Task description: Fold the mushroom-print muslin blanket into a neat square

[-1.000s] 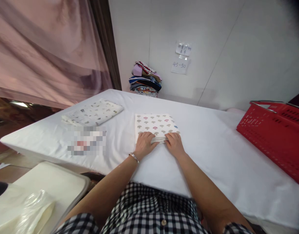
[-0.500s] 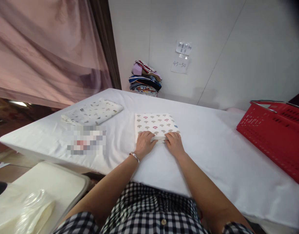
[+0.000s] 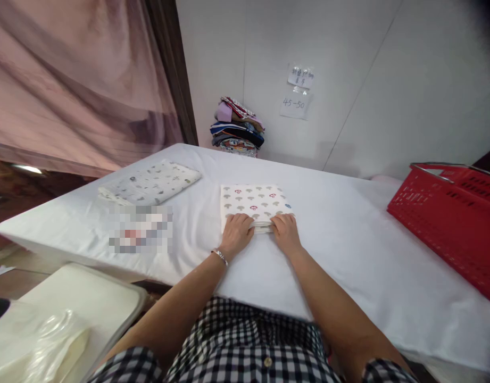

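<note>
A folded white cloth (image 3: 256, 201) with grey, red and blue mushroom prints lies flat on the white-covered table (image 3: 348, 255) before me. At its near left corner, my left hand (image 3: 237, 234) grips the folded edge, fingers on top and thumb at the front layers. My right hand (image 3: 287, 233) pinches the same edge near its right corner. Between both hands the stacked layers of the fold show. Farther left lies another folded white cloth (image 3: 157, 183) with small grey and green prints, apart from my hands.
A red plastic basket (image 3: 444, 223) with metal handles stands at the right. Colourful folded fabrics (image 3: 237, 127) are stacked beyond the far table edge. A pale padded seat (image 3: 89, 287) with clear plastic is at lower left. A blurred-out item (image 3: 141, 230) lies on the table's left.
Both hands keep their hold on the near edge of the mushroom-print cloth, and its layers part slightly more at the front. The view shifts very little.
</note>
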`<move>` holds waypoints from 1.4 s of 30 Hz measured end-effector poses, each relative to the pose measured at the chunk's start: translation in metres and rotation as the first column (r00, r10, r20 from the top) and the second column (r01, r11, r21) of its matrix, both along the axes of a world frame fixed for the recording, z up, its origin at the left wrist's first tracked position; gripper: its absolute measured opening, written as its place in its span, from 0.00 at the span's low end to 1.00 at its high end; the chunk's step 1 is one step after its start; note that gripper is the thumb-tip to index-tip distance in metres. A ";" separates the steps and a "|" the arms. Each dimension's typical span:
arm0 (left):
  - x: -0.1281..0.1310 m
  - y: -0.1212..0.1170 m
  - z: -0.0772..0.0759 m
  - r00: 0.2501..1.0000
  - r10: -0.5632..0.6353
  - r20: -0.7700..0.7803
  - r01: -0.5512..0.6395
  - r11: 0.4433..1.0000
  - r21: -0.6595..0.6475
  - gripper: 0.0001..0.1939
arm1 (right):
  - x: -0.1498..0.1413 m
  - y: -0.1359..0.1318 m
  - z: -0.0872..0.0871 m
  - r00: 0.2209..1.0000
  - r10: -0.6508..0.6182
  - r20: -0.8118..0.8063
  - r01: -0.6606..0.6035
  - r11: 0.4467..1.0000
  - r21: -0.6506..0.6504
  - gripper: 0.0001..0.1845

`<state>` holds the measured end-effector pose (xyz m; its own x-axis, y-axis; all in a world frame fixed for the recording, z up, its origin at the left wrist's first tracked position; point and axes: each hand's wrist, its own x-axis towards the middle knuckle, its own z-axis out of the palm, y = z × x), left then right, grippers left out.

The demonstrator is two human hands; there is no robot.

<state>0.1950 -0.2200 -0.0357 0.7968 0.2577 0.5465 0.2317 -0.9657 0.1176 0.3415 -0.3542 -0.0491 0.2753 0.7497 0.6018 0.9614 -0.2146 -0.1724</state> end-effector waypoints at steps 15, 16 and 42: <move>-0.006 0.001 -0.001 0.998 -0.060 0.004 0.060 0.998 0.029 0.12 | 0.002 -0.006 0.001 0.997 0.063 -0.044 -0.064 0.998 -0.014 0.11; -0.006 0.000 0.000 0.997 -0.071 0.000 0.071 0.997 0.027 0.13 | 0.002 -0.006 0.001 0.997 0.063 -0.047 -0.064 0.998 -0.012 0.12; -0.001 0.002 -0.004 0.999 -0.047 0.011 0.047 0.998 0.029 0.14 | -0.002 -0.010 0.001 0.996 0.064 -0.059 -0.066 0.997 -0.041 0.15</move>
